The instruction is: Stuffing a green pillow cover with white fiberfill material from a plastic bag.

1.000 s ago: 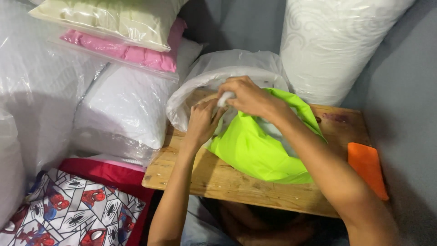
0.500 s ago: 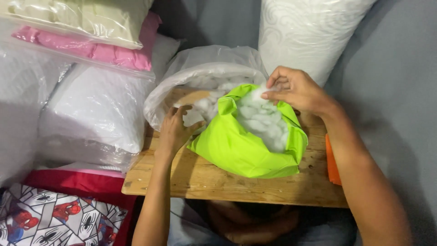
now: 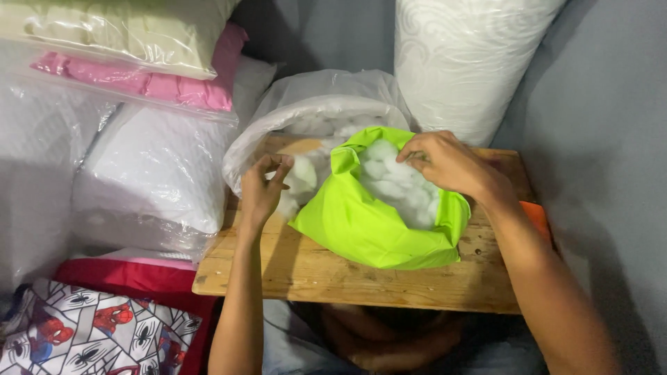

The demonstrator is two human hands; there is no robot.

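Observation:
A bright green fabric cover point(image 3: 368, 226) lies on a small wooden board point(image 3: 326, 274), its mouth open and full of white fluffy stuffing point(image 3: 399, 184). My right hand point(image 3: 445, 163) rests at the far rim of the cover, fingers pinched on the green edge and stuffing. My left hand point(image 3: 264, 187) is at the mouth of a clear plastic bag point(image 3: 313, 104) of the same white stuffing, fingers curled around a tuft point(image 3: 299, 173).
Plastic-wrapped white pillows point(image 3: 149, 170) are stacked on the left, with pink point(image 3: 146, 80) and cream point(image 3: 118, 28) ones on top. A rolled white quilted pad point(image 3: 465, 62) stands behind. An orange cloth point(image 3: 538, 219) lies right of the board. A printed red cushion point(image 3: 97, 330) sits lower left.
My right hand has come down from above the cover onto its far rim. My left hand has closed on a tuft at the plastic bag's mouth. The view shifted slightly.

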